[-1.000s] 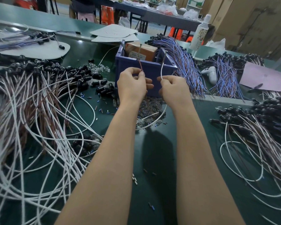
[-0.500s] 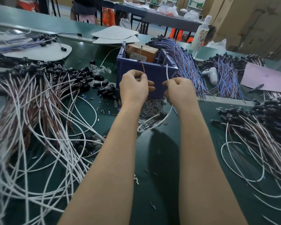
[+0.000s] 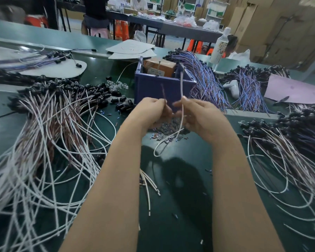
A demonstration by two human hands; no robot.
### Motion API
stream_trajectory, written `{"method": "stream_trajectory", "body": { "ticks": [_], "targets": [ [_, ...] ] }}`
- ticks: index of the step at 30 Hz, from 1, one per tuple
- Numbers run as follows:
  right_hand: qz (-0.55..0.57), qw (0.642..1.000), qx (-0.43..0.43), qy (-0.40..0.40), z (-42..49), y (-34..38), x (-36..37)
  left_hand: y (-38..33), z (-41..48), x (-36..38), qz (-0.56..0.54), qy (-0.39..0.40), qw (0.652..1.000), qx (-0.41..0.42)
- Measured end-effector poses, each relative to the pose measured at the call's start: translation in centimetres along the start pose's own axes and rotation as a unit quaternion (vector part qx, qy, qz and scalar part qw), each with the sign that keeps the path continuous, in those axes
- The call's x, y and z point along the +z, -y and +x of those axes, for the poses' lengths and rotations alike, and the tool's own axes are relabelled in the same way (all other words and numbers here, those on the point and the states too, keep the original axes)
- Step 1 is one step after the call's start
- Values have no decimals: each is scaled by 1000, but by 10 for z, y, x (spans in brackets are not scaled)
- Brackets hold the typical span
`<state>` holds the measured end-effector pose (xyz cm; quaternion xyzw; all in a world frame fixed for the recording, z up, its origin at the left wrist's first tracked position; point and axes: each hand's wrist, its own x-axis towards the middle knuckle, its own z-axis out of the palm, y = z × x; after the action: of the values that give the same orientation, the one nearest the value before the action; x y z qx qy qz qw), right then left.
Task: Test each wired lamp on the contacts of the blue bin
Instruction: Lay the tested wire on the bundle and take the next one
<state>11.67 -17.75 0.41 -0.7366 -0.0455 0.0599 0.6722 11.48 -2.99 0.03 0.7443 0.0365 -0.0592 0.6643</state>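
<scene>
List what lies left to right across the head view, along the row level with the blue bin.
Pile of black-capped lamps → clear bulbs → blue bin → first blue wire bundle → white gadget → second blue wire bundle → pink sheet.

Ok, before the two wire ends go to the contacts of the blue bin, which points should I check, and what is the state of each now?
1. Left hand pinches the thin brown wire end: ok.
2. Right hand pinches the thin white wire end: ok.
3. The two wire ends are apart from each other: ok.
4. Brown tip on the left metal pin of the blue plastic bin: not ok, it ends lower, in front of the bin wall.
5. White tip on the right metal post: cannot tell, they overlap but the picture is blurred.
6. Lamp lit: cannot tell, the lamp of this pair is not clearly seen.
</scene>
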Motion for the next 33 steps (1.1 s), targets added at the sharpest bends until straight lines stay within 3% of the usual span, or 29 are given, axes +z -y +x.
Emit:
{"method": "stream_trajectory", "body": {
  "ticks": [2,4,7,10,12,16,19,23,25,27,30,33],
  "targets": [
    [-164,977,15,-134,0,-18,-12,2,-4,2,-5,21,999,-38],
    [-305,929,5,-211,0,-35,-18,6,-6,7,42,32,998,-46],
    [-263,946,15,-191,-1,-45,-13,15,-7,16,190,31,981,-21],
    [-166,970,44,-173,2,-45,-9,22,-5,26,389,-14,921,10],
    [-122,974,66,-180,2,-45,-10,22,-5,35,426,-21,904,16],
    [-165,968,80,-173,2,-49,-13,26,0,57,479,-40,876,45],
    [-195,957,65,-202,2,-49,-14,27,4,63,478,-37,876,55],
    [-307,872,12,-381,-2,-44,-21,22,7,44,389,-13,919,56],
    [-342,844,-62,-409,-4,-42,-20,17,7,30,321,4,945,71],
    [-329,867,-97,-362,0,-42,-18,14,6,20,267,19,960,83],
    [-186,952,-82,-229,-2,-42,-8,18,6,15,244,43,964,91],
    [-117,974,-83,-175,1,-45,-3,26,7,14,246,58,964,78]
  ]
}}
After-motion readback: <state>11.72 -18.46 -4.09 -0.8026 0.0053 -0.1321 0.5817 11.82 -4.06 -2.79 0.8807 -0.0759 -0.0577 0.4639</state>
